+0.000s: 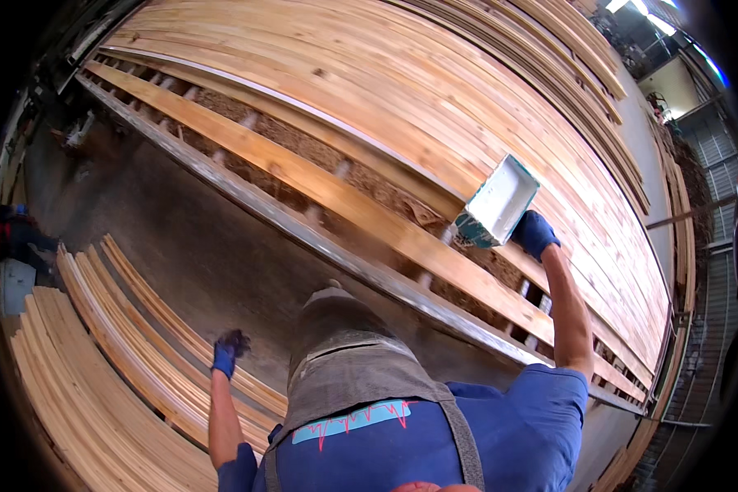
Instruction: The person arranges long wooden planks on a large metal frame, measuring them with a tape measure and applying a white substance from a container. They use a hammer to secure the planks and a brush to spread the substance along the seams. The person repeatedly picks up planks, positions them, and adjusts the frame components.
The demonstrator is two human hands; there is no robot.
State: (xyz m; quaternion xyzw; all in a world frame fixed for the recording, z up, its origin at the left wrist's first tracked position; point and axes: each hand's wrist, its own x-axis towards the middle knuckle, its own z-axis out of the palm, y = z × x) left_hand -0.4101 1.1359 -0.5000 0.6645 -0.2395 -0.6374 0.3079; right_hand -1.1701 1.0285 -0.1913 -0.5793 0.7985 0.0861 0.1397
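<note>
1. Head view shows the right hand (535,234), in a blue glove, closed on the near corner of a white rectangular tray (500,200); the fingers wrap its rim.
2. This tray is tilted, its open side turned up and to the left, and it sits above the edge of the wide bed of boards (402,90), with its lower corner over the gap beside them.
3. Below the tray, a single long plank (320,184) runs along a frame of cross slats (336,170), with brownish sawdust (369,190) showing between them.
4. A grey metal rail (303,234) borders that frame on the person's side and lies between the person's body and the plank.
5. Out to the side, the left hand (227,353), also in a blue glove, hangs free and holds nothing; its fingers are loosely curled, above a stack of thin strips (139,353) on the floor.
6. Between the rail and the strips lies dark concrete floor (197,238).
7. A grey apron (344,377) over a blue shirt (517,426) fills the lower edge.
8. At the far left stands another person (12,238), well apart.
</note>
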